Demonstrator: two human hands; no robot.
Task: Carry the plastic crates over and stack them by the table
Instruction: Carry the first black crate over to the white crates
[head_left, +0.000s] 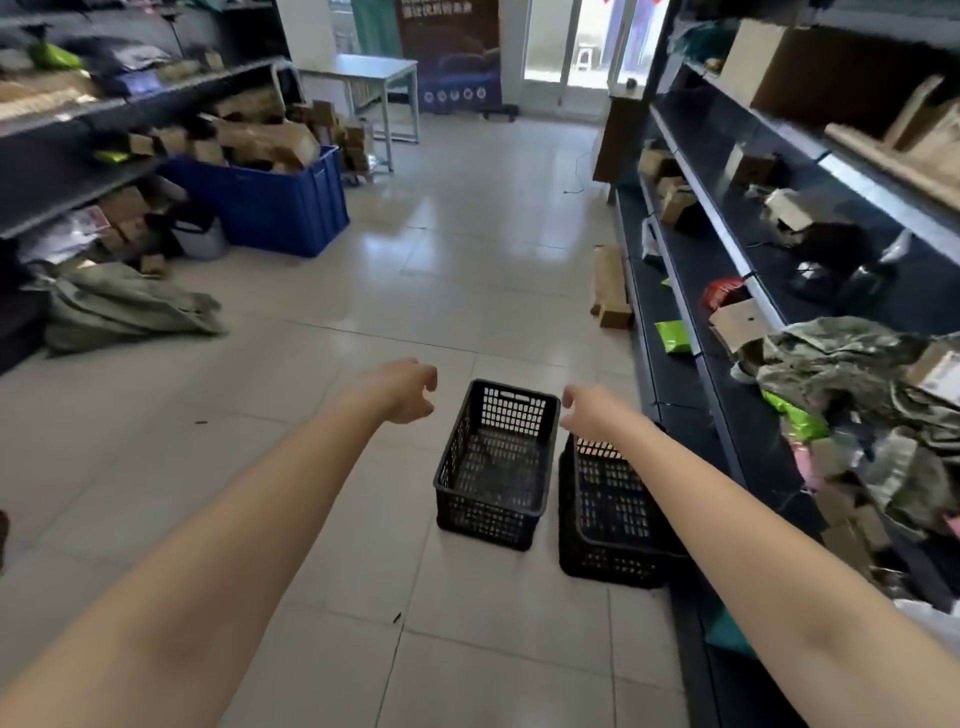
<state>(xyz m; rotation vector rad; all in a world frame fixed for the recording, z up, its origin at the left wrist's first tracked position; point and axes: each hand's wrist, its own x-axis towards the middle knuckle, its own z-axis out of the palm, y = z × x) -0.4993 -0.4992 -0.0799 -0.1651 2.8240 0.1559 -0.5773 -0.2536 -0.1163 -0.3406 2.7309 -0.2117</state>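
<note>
Two lots of black perforated plastic crates stand on the tiled floor. A single empty crate (496, 465) sits in the middle. To its right, against the shelving, is a nested stack of crates (613, 519), partly hidden by my right forearm. My left hand (408, 389) hovers just left of the single crate's far end, fingers loosely curled and holding nothing. Held above the gap between the crates, near the single crate's far right corner, my right hand (589, 410) is also empty with fingers apart. A white table (374, 73) stands far back by the wall.
A blue bin (270, 200) full of cardboard boxes sits at the left by dark shelving. A grey-green sack (124, 309) lies on the floor in front of it. Right-hand shelves (727, 249) hold parcels, and cardboard boxes (610, 288) lean at their base. Open tiled floor (467, 249) leads to the table.
</note>
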